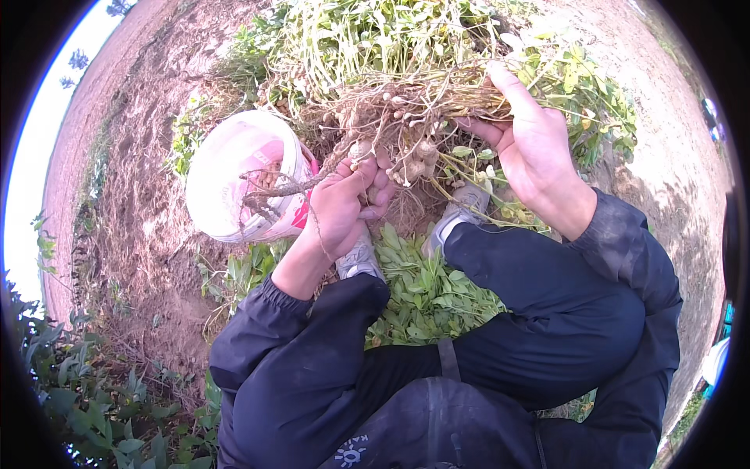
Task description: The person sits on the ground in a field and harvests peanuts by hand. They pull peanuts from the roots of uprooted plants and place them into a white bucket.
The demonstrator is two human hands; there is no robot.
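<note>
My right hand (533,140) grips the stems of an uprooted peanut plant (463,97), whose roots and pods spread to the left. Below the roots, my left hand (348,199) is closed around a peanut pod (360,150) and a thick, dirty root (293,187). That root reaches left over the rim of a white plastic bucket (294,155). The tilted bucket has pink marks, and some peanuts show inside it. More peanut pods (419,161) hang in a clump between my hands.
A heap of leafy peanut plants (363,41) lies beyond my hands. Cut or pulled greenery (433,293) covers the ground between my legs. My shoes (463,214) stand just below the roots. Bare soil (152,205) stretches to the left, with leafy plants (105,404) at lower left.
</note>
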